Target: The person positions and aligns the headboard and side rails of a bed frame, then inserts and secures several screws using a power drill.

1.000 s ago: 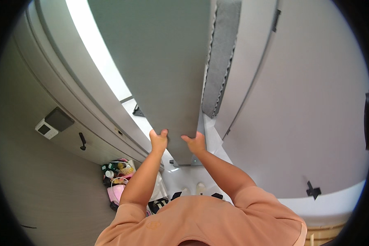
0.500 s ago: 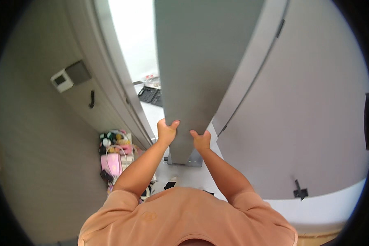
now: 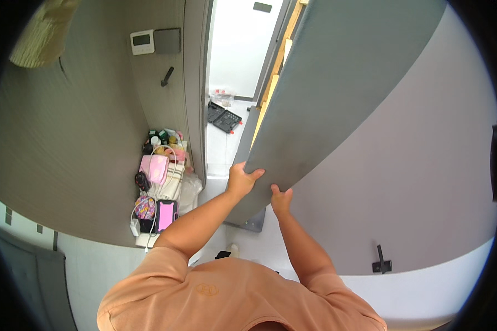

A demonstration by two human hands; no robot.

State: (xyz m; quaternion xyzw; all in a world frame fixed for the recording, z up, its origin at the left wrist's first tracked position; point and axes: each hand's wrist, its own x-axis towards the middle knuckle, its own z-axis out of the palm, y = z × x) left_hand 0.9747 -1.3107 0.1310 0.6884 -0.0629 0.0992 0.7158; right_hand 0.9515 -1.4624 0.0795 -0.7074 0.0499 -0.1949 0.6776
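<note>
A long grey panel (image 3: 320, 105) stands tall in front of me, leaning toward the upper right. Light wooden slats (image 3: 270, 88) show along its left side. My left hand (image 3: 242, 180) grips the panel's left edge near its lower end, thumb on the front face. On the opposite edge, my right hand (image 3: 281, 198) holds on slightly lower, its thumb also on the face and the other fingers hidden behind. Beneath the hands, a dark grey piece with small holes (image 3: 253, 222) shows at the panel's foot; how they join is unclear.
A pale grey door (image 3: 408, 165) with a black handle (image 3: 381, 263) stands to the right. Left, a ledge holds a pink pouch (image 3: 154, 167), cables and a pink-and-black case (image 3: 166, 215). Through the doorway, an open black tool case (image 3: 225, 118) lies on the floor. A dark hook (image 3: 167, 76) juts from the wall.
My view has swung left, showing more of the ledge and doorway. The panel now slants further right, and its wooden slats have come into sight. Both hands keep their grip.
</note>
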